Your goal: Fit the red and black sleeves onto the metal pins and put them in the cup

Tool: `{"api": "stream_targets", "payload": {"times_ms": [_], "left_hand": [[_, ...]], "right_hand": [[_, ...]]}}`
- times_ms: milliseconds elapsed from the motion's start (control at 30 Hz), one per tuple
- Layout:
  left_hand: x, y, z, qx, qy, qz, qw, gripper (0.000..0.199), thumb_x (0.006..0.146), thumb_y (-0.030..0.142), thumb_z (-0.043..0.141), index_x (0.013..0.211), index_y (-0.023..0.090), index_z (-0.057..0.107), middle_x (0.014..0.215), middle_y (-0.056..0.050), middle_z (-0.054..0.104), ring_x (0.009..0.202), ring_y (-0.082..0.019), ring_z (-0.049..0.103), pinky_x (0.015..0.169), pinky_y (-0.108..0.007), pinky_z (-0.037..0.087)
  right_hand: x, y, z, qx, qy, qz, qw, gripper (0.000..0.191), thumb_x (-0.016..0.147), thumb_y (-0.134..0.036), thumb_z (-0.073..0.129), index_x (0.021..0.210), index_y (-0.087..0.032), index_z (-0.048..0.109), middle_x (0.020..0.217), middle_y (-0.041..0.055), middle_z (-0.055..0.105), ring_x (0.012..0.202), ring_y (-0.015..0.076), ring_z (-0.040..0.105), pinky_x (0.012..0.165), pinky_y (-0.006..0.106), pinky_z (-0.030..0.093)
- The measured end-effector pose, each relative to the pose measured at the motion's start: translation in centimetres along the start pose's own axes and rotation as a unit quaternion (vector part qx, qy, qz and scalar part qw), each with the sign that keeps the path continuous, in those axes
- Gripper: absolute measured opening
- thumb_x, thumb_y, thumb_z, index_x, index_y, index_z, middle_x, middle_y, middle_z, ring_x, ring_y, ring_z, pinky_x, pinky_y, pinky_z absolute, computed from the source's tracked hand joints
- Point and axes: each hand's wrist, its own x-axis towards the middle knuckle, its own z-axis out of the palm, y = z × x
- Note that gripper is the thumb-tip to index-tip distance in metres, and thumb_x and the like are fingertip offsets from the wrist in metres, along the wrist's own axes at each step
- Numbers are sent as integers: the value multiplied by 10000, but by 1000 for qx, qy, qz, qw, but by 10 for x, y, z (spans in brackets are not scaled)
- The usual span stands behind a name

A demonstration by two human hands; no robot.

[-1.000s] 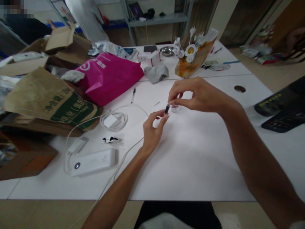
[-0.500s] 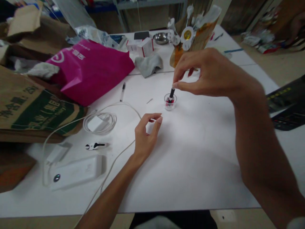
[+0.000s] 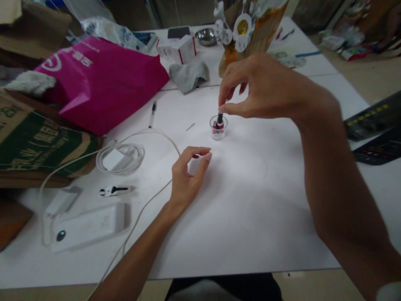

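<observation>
My right hand [image 3: 250,85] pinches the top of a small black cylinder [image 3: 220,118] between thumb and fingertips. The cylinder's lower end stands inside a small clear cup [image 3: 218,134], among pink-red and black pieces too small to make out. My left hand [image 3: 189,175] rests on the table below and left of the cup, apart from it. Its thumb and index finger curve toward each other with a narrow gap, and nothing shows between them. A thin small stick [image 3: 191,126] lies left of the cup.
On the left are a white power bank [image 3: 89,225], a coiled cable [image 3: 136,161], a black-and-white clipper-like tool [image 3: 114,190] and a pen [image 3: 153,114]. Behind stand a magenta bag [image 3: 106,83], a grey cloth [image 3: 189,75], white boxes [image 3: 178,49] and a metal bowl [image 3: 206,36].
My right hand has come down slightly, and the black cylinder sits lower and more upright in the cup. The whole view has shifted a little. My left hand keeps its curved pose.
</observation>
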Motion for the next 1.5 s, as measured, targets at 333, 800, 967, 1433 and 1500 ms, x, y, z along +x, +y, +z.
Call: {"api": "stream_targets", "payload": {"times_ms": [333, 800, 967, 1433, 1500], "left_hand": [[1, 2, 0, -9, -10, 2, 1000, 80, 1107, 314, 802, 1139, 249, 835, 1114, -42, 858, 1057, -217, 785, 992, -390, 604], [1, 2, 0, -10, -24, 14, 1000, 70, 1108, 295, 803, 1144, 249, 842, 1093, -31, 853, 1039, -204, 780, 988, -378, 597], [0, 3, 0, -7, -31, 12, 999, 67, 1108, 289, 801, 1144, 250, 842, 1094, -32, 854, 1032, -206, 777, 992, -385, 589], [0, 4, 0, -6, -43, 10, 999, 56, 1110, 274, 791, 1134, 256, 838, 1095, -31, 859, 1032, -207, 775, 991, -389, 589], [0, 4, 0, -7, -43, 11, 999, 55, 1109, 270, 792, 1136, 255, 838, 1095, -29, 858, 1031, -205, 774, 993, -388, 589]], "right_hand": [[2, -13, 1, 45, -56, 85, 994, 101, 872, -352, 840, 772, -341, 837, 930, 60, 871, 1001, 339, 801, 876, 435, 576], [5, -3, 10, 30, -117, 87, 989, 92, 920, -404, 838, 885, -341, 896, 922, 54, 866, 969, 330, 778, 821, 407, 566], [6, 1, 15, 22, -120, 57, 991, 77, 919, -284, 829, 915, -321, 897, 872, 48, 840, 934, 308, 752, 784, 397, 535], [7, 6, 26, 40, -128, 88, 987, 86, 871, -401, 841, 910, -377, 913, 958, 45, 875, 1130, 328, 775, 964, 407, 585], [7, 8, 29, 41, -121, 78, 989, 85, 880, -386, 827, 885, -366, 909, 962, 47, 877, 1101, 331, 788, 970, 420, 587]]}}
